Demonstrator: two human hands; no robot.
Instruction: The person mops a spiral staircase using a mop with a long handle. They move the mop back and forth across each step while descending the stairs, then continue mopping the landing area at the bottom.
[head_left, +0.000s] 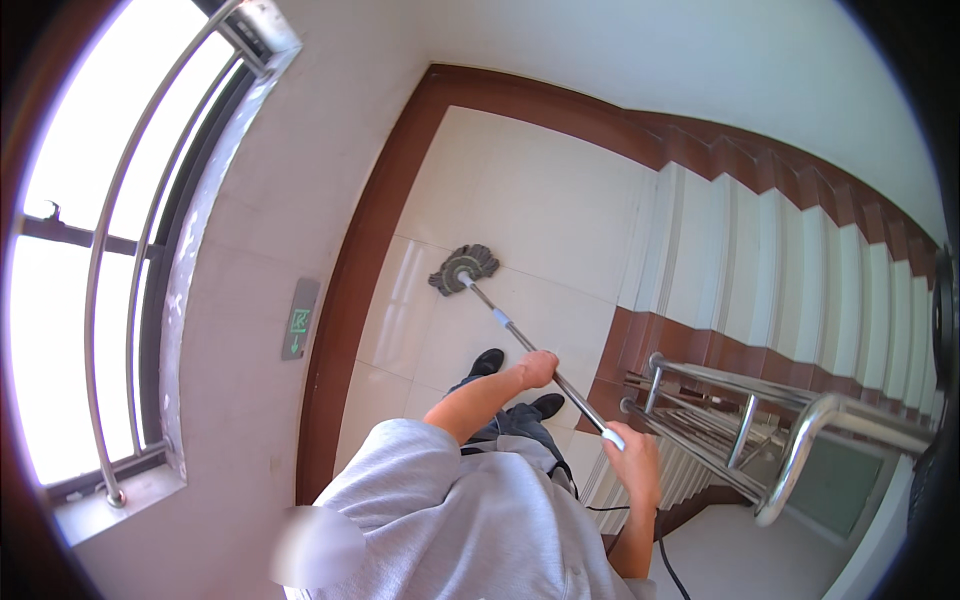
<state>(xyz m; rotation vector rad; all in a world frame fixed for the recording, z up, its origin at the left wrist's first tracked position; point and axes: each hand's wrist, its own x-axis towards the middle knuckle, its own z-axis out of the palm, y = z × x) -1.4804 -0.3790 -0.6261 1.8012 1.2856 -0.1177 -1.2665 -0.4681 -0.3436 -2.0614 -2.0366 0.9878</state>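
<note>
Both of my hands grip the metal pole (570, 390) of a mop. My left hand (538, 368) is closed round the pole about midway down. Near its upper end, at the white grip, my right hand (634, 457) holds it. The grey string mop head (463, 268) lies spread on the cream tiled floor (525, 187) of a stair landing, beyond my shoes. From there the pole slants back toward my right side.
A staircase (750, 255) with pale treads adjoins the landing on the right. Its stainless steel handrail (806, 420) ends close to my right hand. Descending steps lie below it. On the left are a wall with an exit sign (300, 319) and a barred window (97, 247). A black cable (667, 555) hangs beside my right forearm.
</note>
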